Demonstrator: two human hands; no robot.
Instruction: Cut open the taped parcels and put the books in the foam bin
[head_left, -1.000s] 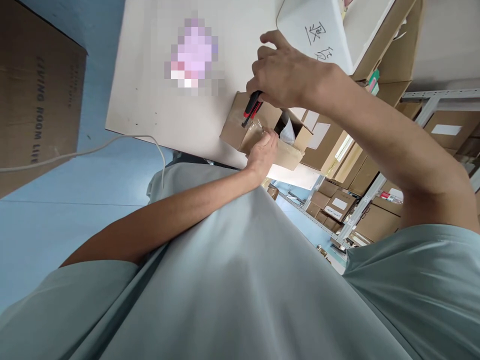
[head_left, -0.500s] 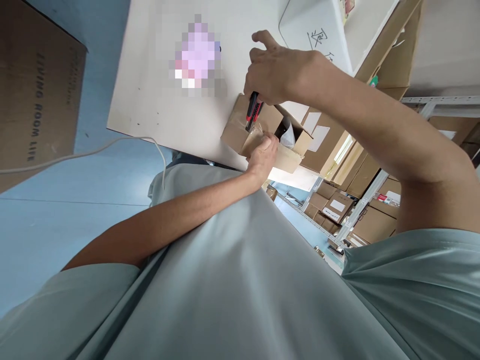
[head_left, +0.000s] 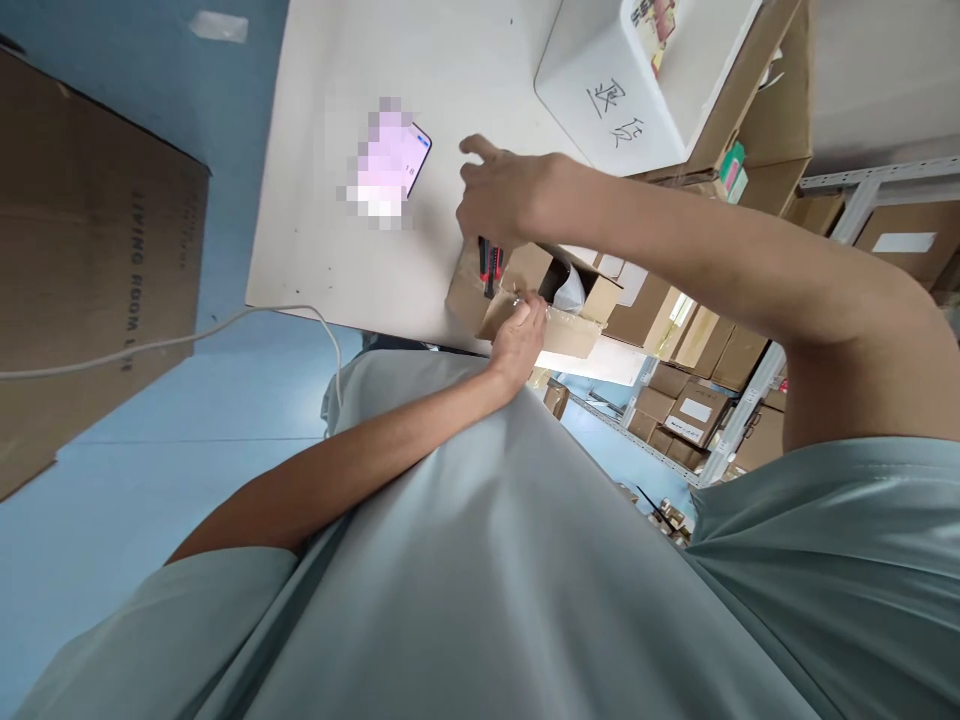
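Before me, on the table (head_left: 360, 275), sits an open box (head_left: 463, 290) with some wrapping (head_left: 571, 292) inside. My left hand (head_left: 519, 342) is at its near side; my right hand (head_left: 491, 200), holding the cutter (head_left: 490, 268), is over its left end. Farther left lies a phone (head_left: 418, 162); beyond, rightward, a bin (head_left: 570, 95) (partly filled). A large carton (head_left: 75, 270) stands left of the table.

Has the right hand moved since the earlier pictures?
Yes: against the white bin, the right hand has shifted away, leftward and down in the view.
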